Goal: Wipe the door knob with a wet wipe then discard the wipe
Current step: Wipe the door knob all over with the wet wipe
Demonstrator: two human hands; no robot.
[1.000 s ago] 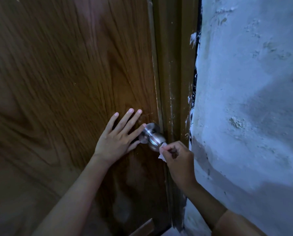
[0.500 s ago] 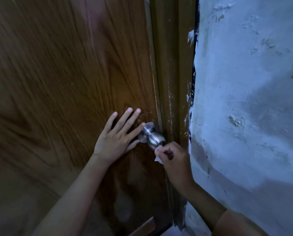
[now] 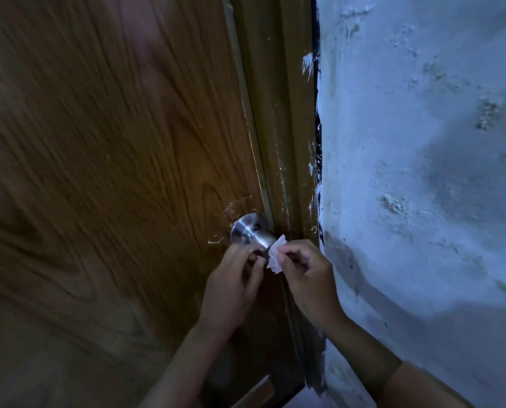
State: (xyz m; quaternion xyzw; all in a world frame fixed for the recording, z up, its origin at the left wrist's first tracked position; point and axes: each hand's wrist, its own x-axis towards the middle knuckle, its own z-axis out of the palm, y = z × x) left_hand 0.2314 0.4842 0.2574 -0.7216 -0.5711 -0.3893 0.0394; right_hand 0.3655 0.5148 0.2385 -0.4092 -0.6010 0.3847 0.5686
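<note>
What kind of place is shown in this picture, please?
Probably a doorway inside a home: a wooden door with a metal knob, shut in its frame, beside a rough painted wall.

Two bare hands in view, left hand and right hand. No gloves, rings or watch visible. Both forearms were bare to the frame edge; no sleeve showed on the left. Right arm near the elbow was too dim to tell whether fabric started there.

No legible text, labels, brands, numbers or signs on any surface, at any clock position
</note>
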